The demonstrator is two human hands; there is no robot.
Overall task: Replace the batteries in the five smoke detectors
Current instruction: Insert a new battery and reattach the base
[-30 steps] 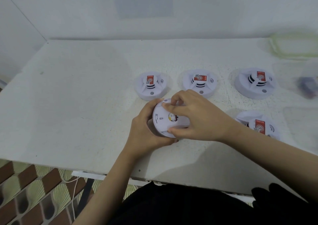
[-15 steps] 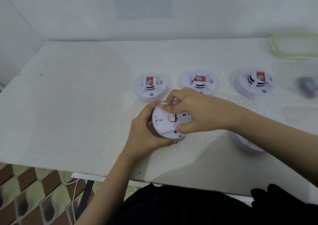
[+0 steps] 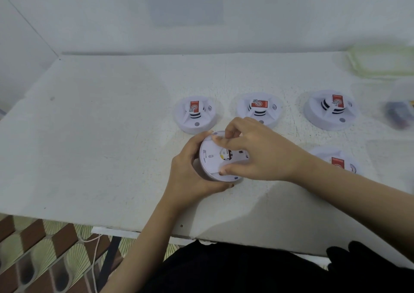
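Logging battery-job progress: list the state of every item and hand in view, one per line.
Held white round plastic smoke detector: tilted, back side up.
Left hand: grips its rim.
Right hand: pinches its back.
Back-left white red-labelled detector: label up on white table.
Back-middle detector: same.
Back-right detector: same.
Near-right detector: label up, partly hidden.
Clear plastic container: blurred, state unclear.

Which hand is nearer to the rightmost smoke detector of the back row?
Right. The right hand sits front-left of the rightmost detector; the left hand grips the held detector farther left.
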